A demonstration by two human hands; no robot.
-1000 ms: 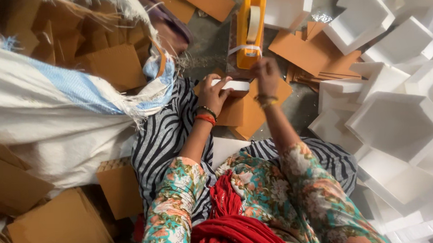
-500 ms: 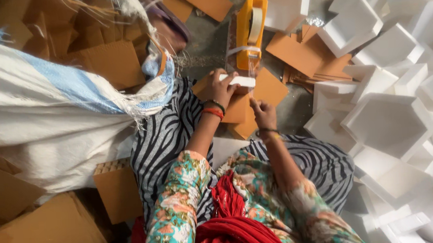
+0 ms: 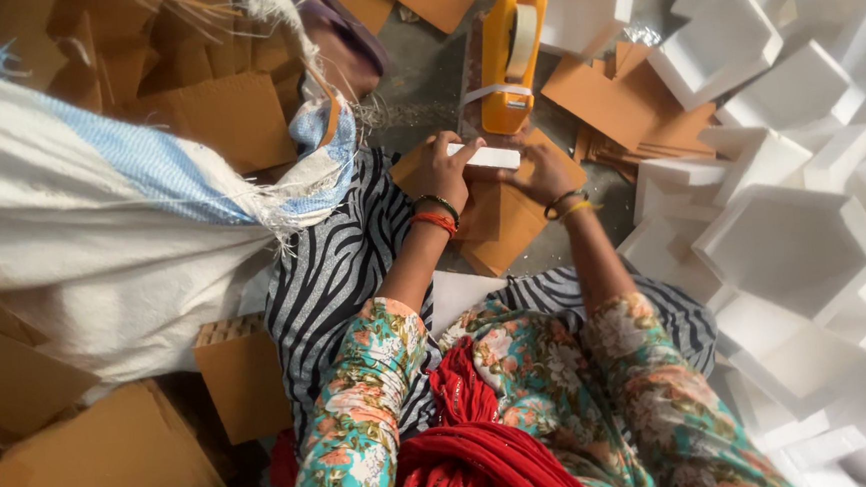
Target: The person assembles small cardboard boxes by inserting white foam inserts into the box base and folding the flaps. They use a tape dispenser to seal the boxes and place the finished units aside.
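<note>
Left hand (image 3: 445, 167) and right hand (image 3: 541, 174) both gripped the small white foam block (image 3: 488, 156) at upper centre, just below the orange tape dispenser (image 3: 504, 59). Taping step, likely; next needed tape pulled onto it.

Orange tape dispenser (image 3: 504, 64); white foam trays (image 3: 789, 247); brown, probably cardboard sheets (image 3: 116, 463); zebra-striped cloth (image 3: 339, 269).

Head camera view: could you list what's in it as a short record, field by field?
Left hand: grips one end of a small white block
Right hand: holds the block's other end
Beneath the hands: brown cardboard pieces
Just beyond: orange tape dispenser
Right side: pile of white foam trays
Left side: white woven sack
</note>
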